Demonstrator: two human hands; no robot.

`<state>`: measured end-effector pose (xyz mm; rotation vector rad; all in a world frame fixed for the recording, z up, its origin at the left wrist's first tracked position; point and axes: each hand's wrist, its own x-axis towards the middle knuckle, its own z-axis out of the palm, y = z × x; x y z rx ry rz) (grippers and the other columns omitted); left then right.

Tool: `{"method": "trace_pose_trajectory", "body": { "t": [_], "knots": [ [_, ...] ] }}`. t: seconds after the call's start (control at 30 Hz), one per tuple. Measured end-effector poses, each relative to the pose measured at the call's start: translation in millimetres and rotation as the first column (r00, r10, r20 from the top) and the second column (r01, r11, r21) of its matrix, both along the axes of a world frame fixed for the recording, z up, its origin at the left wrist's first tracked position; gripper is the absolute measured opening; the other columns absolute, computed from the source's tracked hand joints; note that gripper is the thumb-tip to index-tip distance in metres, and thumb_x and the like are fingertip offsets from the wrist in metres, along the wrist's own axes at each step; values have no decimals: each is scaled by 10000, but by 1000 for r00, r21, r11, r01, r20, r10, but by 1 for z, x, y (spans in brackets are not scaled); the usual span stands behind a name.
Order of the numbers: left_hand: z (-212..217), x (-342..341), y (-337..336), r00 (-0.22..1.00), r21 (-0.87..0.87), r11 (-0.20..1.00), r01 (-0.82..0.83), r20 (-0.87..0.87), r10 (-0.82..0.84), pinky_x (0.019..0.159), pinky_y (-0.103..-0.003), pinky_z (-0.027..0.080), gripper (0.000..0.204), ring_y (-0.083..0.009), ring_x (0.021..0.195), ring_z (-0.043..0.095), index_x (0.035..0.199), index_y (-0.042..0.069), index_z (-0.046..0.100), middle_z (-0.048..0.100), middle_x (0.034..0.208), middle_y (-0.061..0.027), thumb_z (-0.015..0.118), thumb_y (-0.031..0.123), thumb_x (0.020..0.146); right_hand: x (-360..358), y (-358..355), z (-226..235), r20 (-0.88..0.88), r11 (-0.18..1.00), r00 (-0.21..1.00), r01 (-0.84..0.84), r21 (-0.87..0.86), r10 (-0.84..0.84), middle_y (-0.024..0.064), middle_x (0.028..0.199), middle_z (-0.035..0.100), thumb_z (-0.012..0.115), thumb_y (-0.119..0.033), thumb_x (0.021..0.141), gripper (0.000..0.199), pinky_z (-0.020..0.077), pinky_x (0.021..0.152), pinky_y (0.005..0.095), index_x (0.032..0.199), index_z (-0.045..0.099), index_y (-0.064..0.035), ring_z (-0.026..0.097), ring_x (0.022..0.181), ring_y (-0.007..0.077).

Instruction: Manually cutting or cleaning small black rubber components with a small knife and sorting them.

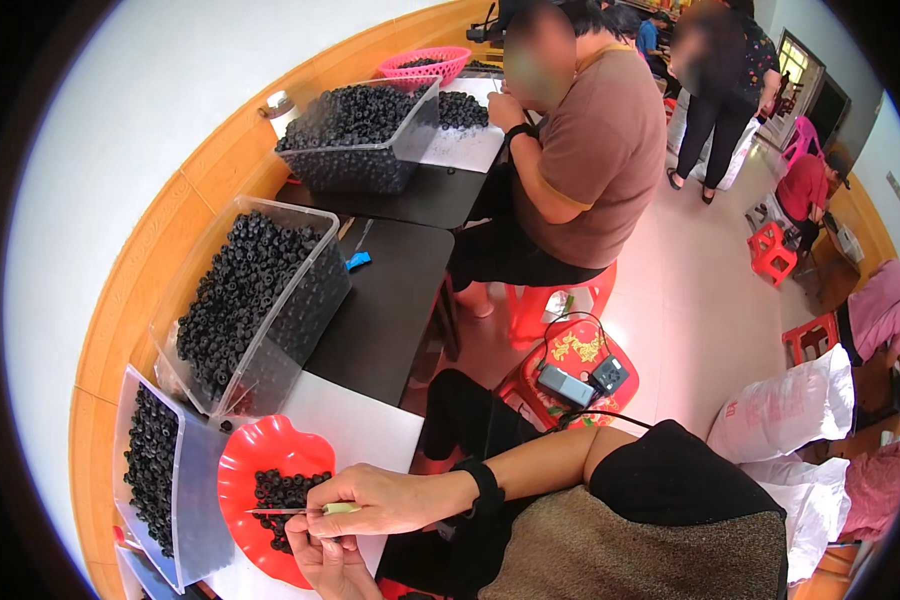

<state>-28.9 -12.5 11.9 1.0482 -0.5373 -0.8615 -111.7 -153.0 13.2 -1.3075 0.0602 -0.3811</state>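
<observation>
Right hand (385,500) pinched shut on thin pale-handled metal pick (295,511), tip over black rubber rings (282,495) in red scalloped plastic dish (242,480). Left hand (335,565) beneath, grip hidden. Risk: tip slips, jabs left palm.

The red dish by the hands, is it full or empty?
Partly full. The red dish holds a small pile of black rings near the right hand, while much of its red bottom shows bare.

A dish (245,470) holding rings (278,492) lay on the table (370,425) before the hands — a ring-filled bin (255,300) behind it, another bin (155,470) at its left.
</observation>
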Motion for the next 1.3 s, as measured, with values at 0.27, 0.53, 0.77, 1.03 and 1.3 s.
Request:
{"method": "trace_pose_trajectory", "body": {
  "t": [0.27, 0.53, 0.77, 1.03, 1.3],
  "knots": [
    [-1, 2, 12, 995, -38, 996, -83, -51, 81, 817, -242, 422, 435, -105, 950, 528, 1183, 32, 460, 540, 1086, -29, 712, 152, 850, 3, 9, -2, 62, 985, 996, -47, -163, 57, 49, 801, 606, 596, -287, 939, 274, 430, 670, 284, 932, 593, -13, 552, 740, 116],
    [17, -10, 6, 974, -4, 1000, 3, -227, -4, 789, -259, 466, 388, -128, 871, 570, 1221, 41, 454, 617, 1043, -71, 623, -4, 875, -14, 0, 6, -119, 974, 984, -109, 197, 134, -43, 720, 549, 557, -205, 983, 196, 403, 541, 188, 973, 638, -27, 484, 610, 8],
    [47, 22, 5, 988, 40, 987, -153, -28, 154, 751, -242, 456, 145, -98, 806, 571, 1048, 49, 592, 624, 919, -23, 619, 36, 906, -21, -31, 5, -236, 992, 972, 44, 116, -15, -65, 659, 478, 578, -212, 968, 186, 297, 453, 163, 924, 617, -36, 385, 519, -1],
    [95, 133, 17, 802, 37, 836, -547, 308, 512, 930, -307, 441, 460, -215, 1182, 550, 1361, 0, 454, 556, 1285, -132, 540, 245, 980, -34, -58, 3, -257, 979, 963, 126, 158, -83, -48, 637, 454, 591, -195, 960, 183, 237, 444, 171, 911, 614, -20, 331, 510, 1],
    [-10, 93, 73, 544, 125, 587, -800, 565, 621, 704, -246, 437, 188, -100, 770, 546, 993, -12, 627, 619, 862, -40, 576, 163, 949, -31, -116, -42, -121, 730, 863, 331, -598, -491, 81, 627, 596, 642, -186, 906, 226, 434, 535, 263, 881, 661, 37, 569, 589, 100]
  ]
}}
